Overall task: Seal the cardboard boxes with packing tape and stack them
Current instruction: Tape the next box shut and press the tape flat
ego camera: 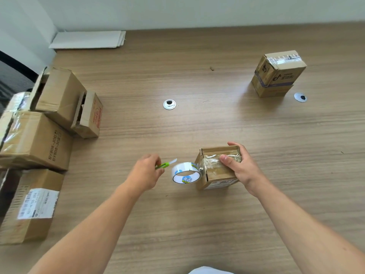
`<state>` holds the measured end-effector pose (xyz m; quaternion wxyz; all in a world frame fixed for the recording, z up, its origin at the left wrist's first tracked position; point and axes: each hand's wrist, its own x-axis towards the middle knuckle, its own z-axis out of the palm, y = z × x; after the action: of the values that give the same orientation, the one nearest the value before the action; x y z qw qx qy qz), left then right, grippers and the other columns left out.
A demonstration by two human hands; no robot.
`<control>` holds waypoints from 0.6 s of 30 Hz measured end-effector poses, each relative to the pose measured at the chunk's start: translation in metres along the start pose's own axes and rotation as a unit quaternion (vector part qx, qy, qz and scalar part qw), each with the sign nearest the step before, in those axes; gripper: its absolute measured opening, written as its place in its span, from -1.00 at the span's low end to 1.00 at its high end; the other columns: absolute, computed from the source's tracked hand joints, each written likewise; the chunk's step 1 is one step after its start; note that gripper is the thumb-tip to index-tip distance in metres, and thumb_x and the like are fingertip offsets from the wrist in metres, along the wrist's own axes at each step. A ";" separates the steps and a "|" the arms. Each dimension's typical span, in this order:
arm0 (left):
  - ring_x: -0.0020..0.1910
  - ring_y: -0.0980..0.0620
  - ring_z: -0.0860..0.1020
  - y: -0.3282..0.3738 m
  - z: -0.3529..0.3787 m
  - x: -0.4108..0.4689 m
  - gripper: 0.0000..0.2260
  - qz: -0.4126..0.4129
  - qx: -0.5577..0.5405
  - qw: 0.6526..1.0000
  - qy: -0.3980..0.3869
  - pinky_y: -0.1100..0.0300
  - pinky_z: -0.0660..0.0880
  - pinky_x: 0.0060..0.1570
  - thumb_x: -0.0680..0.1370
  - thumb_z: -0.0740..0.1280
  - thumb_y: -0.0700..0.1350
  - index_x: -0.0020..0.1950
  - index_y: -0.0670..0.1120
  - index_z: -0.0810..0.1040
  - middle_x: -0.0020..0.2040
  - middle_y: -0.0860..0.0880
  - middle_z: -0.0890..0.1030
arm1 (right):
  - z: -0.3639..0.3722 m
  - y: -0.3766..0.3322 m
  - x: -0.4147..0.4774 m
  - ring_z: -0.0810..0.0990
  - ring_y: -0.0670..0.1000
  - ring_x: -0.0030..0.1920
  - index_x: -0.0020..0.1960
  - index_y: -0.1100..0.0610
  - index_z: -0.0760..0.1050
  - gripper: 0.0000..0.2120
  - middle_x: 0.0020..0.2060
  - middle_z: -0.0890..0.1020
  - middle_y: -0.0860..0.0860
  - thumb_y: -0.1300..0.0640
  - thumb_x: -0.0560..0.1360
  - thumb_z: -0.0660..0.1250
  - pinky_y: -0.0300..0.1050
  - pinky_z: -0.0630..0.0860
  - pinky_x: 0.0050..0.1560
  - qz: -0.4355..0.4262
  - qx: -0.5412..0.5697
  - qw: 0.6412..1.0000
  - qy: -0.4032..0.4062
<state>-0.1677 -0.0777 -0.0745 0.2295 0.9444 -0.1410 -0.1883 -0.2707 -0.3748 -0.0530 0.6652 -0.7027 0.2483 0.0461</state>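
A small cardboard box [216, 175] stands on the wooden table near the front, clear tape across its top. My right hand [240, 165] grips it from the right, thumb pressing on the taped top. A roll of clear packing tape [185, 173] hangs at the box's left side, its strip still joined to the box. My left hand [146, 171] holds a green utility knife [165, 165] with its blade out, pointing toward the roll. Two sealed boxes [277, 74] are stacked at the far right.
Several cardboard boxes [49, 123], some with open flaps, crowd the table's left edge. Flat white sheets [88, 39] lie at the far left corner by the wall. Two round cable grommets [169, 104] sit in the tabletop. A dark chair stands beyond the left edge.
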 end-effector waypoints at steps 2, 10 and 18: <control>0.04 -0.16 0.51 -0.008 0.025 -0.008 -0.86 -0.054 0.005 0.998 -0.013 0.07 0.42 -0.02 0.54 0.43 -0.10 0.02 -0.11 0.52 0.02 -0.12 0.55 | 0.001 0.000 0.000 0.67 0.10 0.15 0.18 -0.38 0.48 -0.26 0.17 0.66 0.02 -0.48 0.05 0.59 0.21 0.57 0.26 0.000 0.002 1.000 0.003; -0.06 -0.08 0.49 -0.016 0.057 -0.020 -0.78 -0.133 -0.051 0.990 -0.017 0.04 0.49 -0.05 0.50 0.47 -0.07 -0.07 -0.03 0.42 -0.07 -0.03 0.55 | 0.000 0.002 0.001 0.67 0.09 0.15 0.19 -0.38 0.48 -0.26 0.17 0.65 0.03 -0.49 0.06 0.58 0.21 0.57 0.27 0.001 -0.006 1.000 0.010; -0.10 0.01 0.52 0.030 0.000 0.009 -0.98 -0.069 -0.166 0.978 0.108 0.25 0.33 -0.10 0.57 0.39 -0.15 -0.02 -0.08 0.59 -0.12 0.01 0.60 | 0.000 0.002 0.001 0.69 0.07 0.12 0.21 -0.38 0.46 -0.25 0.14 0.66 -0.01 -0.49 0.07 0.57 0.19 0.58 0.25 0.001 -0.019 1.000 0.010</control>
<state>-0.1657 -0.1064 -0.0627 0.3833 0.9154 -0.0165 -0.1219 -0.2704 -0.3756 -0.0551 0.6493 -0.7152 0.2547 0.0447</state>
